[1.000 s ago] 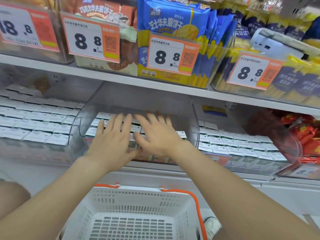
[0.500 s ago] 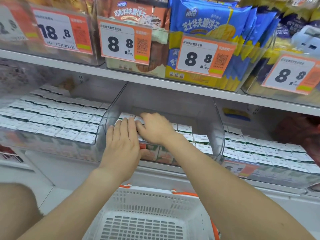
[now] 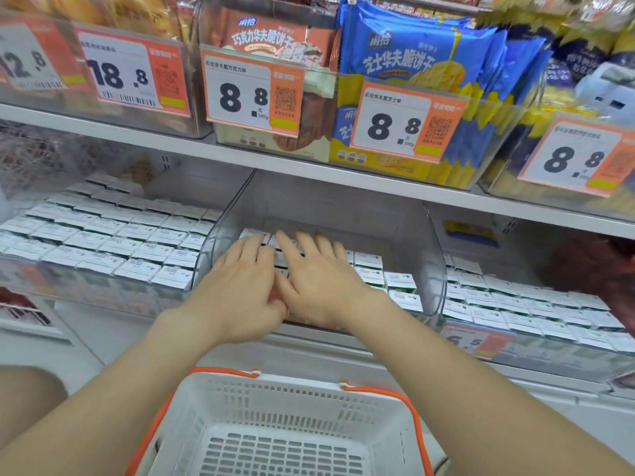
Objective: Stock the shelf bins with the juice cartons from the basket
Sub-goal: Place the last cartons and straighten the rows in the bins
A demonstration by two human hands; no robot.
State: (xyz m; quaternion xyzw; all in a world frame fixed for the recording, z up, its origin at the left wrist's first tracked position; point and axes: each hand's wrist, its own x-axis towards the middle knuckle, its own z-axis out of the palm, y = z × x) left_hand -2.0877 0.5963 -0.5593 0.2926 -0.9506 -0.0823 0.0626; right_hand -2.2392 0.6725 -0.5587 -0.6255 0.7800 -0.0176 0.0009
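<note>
Store shelf [image 3: 103,324], middle bin [image 3: 433,262]: juice cartons [image 3: 398,281] stand packed in rows; basket [image 3: 295,381] below shows none. Your left hand [image 3: 240,286] and right hand [image 3: 319,280] press flat on their tops, fingers [image 3: 304,243] straight, gripping nothing. Likely light, stiff-sided, dentable: pinch opposite side faces.

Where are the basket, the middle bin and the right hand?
basket [image 3: 299,379]: head view, far white rim.
middle bin [image 3: 431,249]: head view, clear right side wall.
right hand [image 3: 319,273]: head view, back of the hand.
</note>
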